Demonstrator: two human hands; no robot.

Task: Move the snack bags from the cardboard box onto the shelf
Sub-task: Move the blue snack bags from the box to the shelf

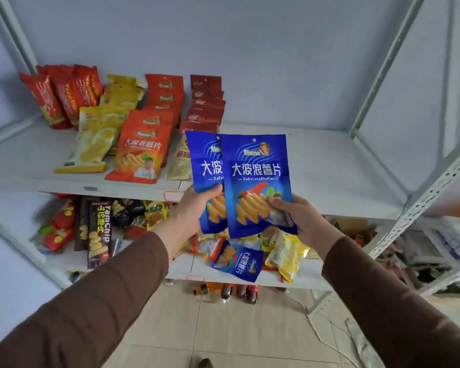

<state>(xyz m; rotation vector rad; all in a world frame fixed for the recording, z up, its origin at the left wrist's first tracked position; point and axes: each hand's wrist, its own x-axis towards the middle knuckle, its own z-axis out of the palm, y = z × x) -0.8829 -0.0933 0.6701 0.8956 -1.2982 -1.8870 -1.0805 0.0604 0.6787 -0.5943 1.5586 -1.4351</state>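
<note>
Left hand (197, 205) gripping the bottom of a blue chip bag (205, 166), thumb curled over the front. Right hand (298, 216) pinching the lower right corner of a second blue bag (255, 181), which overlaps the first one's right half. Both bags upright, held up in front of the upper shelf (316, 166). Front bag reads 大波浪薯片 with "DaBoLangShuPian" under it, plus ridged chips and a red chili printed below. Brown sleeves on both arms.

At 10 o'clock from the hands, on the upper shelf: orange bag (141, 155) with the same 大波浪薯片 lettering, more orange ones stacked behind it. Yellow bags (98, 139) just left of that, red bags (61, 96) with 山药 and "Yam chip" style print at the far left back. Dark red bags (206, 102) stacked at 12 o'clock, behind the blue ones.

At 6 o'clock, lower shelf (186, 264): another blue bag (239, 261) lying tilted, a yellow bag (287, 253) just beside it. At 8 o'clock, a dark pack (98, 232) marked "YamChip" and 山药薄片. Drink bottles (237, 290) on the floor below, labels too blurred to read.
</note>
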